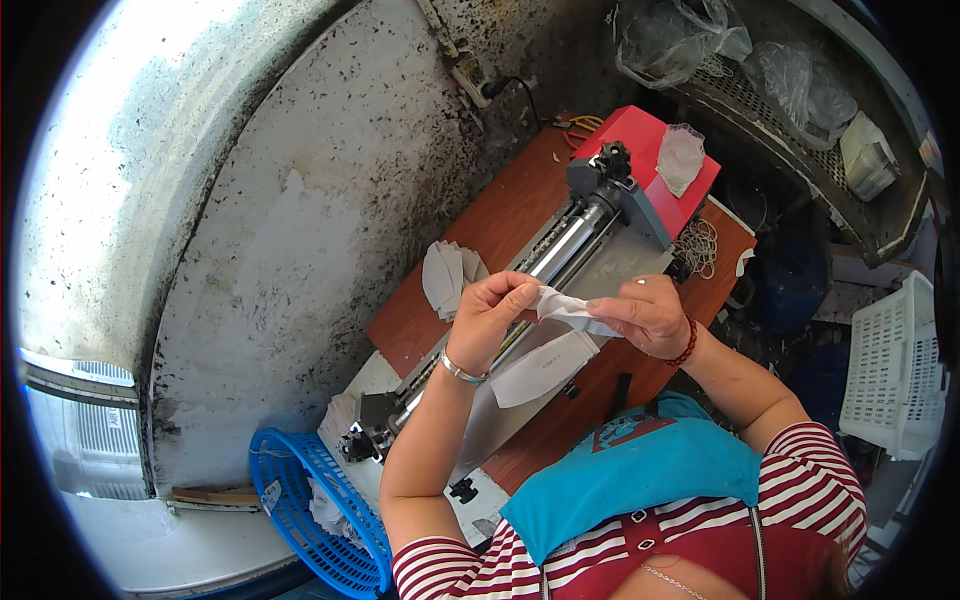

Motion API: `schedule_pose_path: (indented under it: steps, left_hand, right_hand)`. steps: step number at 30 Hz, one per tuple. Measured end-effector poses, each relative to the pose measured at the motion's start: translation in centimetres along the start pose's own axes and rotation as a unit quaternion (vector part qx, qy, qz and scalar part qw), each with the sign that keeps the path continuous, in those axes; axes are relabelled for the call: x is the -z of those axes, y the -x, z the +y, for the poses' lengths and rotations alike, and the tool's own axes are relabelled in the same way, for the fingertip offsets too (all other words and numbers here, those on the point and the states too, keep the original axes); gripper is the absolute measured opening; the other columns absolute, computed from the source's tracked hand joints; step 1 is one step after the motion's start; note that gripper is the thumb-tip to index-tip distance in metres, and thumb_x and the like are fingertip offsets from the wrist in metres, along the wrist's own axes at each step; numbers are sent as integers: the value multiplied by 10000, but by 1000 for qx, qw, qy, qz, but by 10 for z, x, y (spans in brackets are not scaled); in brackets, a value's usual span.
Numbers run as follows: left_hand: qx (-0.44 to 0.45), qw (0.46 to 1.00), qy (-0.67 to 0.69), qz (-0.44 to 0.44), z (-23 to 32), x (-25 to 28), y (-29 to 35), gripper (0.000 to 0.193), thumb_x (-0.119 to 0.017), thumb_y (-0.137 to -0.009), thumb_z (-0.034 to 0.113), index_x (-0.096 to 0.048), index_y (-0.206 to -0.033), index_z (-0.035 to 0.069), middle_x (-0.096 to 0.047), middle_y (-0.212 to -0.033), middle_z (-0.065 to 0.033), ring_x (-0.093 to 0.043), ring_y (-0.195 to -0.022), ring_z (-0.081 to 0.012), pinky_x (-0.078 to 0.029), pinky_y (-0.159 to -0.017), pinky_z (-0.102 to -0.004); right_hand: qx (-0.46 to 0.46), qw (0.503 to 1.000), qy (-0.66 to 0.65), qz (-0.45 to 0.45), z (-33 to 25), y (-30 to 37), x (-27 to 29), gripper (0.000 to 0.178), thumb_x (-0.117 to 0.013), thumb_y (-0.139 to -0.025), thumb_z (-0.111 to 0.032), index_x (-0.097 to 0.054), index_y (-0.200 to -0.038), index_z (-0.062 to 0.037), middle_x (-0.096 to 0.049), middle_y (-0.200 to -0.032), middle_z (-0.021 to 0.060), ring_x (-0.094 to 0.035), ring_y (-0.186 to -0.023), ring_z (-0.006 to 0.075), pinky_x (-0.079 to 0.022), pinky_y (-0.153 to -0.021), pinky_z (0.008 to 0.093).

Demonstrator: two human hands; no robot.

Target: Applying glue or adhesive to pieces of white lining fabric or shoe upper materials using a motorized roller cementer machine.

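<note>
Between my two hands a thin, curved white piece is stretched over the roller machine; I cannot make out its exact material. My left hand pinches its left end between thumb and fingers. At the other end, the thumb and fingers of my right hand are closed on it. Just below the hands, flat white cut pieces with rounded ends lie on the machine's metal plate. The long steel roller runs diagonally behind my hands, toward a red housing at the far right.
More white cut pieces lie on the brown wooden tabletop. At the lower left stands a blue plastic basket with white pieces inside. A white basket is at the right. A stained wall borders the table.
</note>
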State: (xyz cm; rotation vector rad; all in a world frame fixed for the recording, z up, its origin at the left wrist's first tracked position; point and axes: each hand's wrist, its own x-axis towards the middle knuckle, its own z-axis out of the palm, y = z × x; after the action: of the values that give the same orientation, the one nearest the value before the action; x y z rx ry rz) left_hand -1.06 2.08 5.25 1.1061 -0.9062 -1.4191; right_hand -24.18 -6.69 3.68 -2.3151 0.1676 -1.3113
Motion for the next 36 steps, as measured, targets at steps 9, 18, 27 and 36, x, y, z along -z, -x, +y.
schedule_pose_path:
  steps: [9, 18, 27, 36]
  left_hand:
    - [-16, 999, 49, 10, 9, -16, 4, 115, -570, -959, 148, -635, -976, 55, -644, -896, -2, -562, -778, -69, -483, -719, -234]
    - [-59, 994, 87, 21, -1, -30, 18, 159, -536, -984, 189, -583, -999, 39, -624, -931, -19, -609, -821, -101, -534, -714, -287]
    - [-137, 990, 30, 21, -8, -52, 29, 135, -456, -1011, 171, -531, -1041, 62, -664, -991, -105, -627, -897, -141, -504, -808, -288]
    - [-160, 986, 29, 48, -15, -63, 40, 122, -485, -993, 158, -553, -1015, 59, -656, -973, -81, -614, -876, -132, -488, -797, -268]
  right_hand:
    - [100, 994, 48, -23, -8, -3, 7, 407, -723, -680, -56, -687, -1078, -136, -399, -595, -11, -446, -457, 138, -343, -401, 290]
    - [-7, 998, -61, 1, -14, 10, 7, 318, -711, -750, -7, -678, -1055, -91, -521, -617, 29, -503, -481, 200, -380, -440, 312]
    - [-206, 969, -139, 3, -42, 18, 18, 344, -683, -817, -8, -617, -1155, -27, -689, -852, 120, -688, -717, 197, -531, -640, 292]
    - [-284, 944, -158, -49, -44, 27, 12, 245, -711, -825, -90, -660, -1056, -30, -698, -823, 110, -698, -725, 178, -526, -626, 264]
